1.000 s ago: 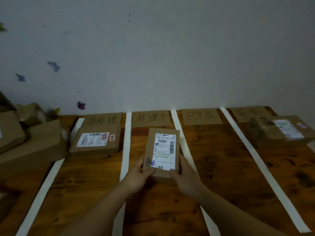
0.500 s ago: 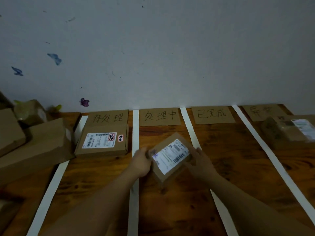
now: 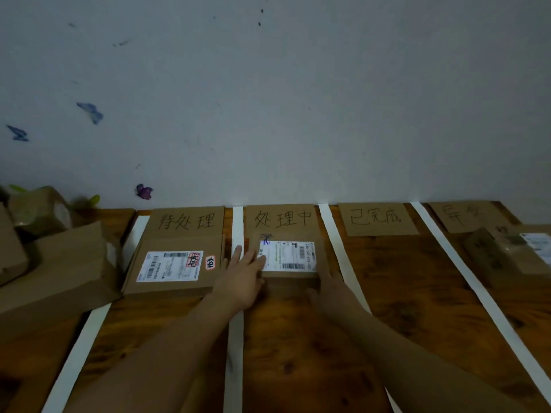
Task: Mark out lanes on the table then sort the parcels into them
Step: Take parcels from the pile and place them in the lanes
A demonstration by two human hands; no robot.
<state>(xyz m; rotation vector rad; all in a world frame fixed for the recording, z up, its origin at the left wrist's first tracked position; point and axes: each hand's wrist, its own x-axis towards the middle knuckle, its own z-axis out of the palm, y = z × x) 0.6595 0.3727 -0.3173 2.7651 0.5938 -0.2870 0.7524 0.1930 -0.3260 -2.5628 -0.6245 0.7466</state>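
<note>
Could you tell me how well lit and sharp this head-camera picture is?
Head view: dim overall; the white label on the small brown cardboard parcel glares at its left end, beside the left hand; the taped brown parcel at the right edge is blurred; the white tape strips splay outward, wide-angle distortion.
</note>
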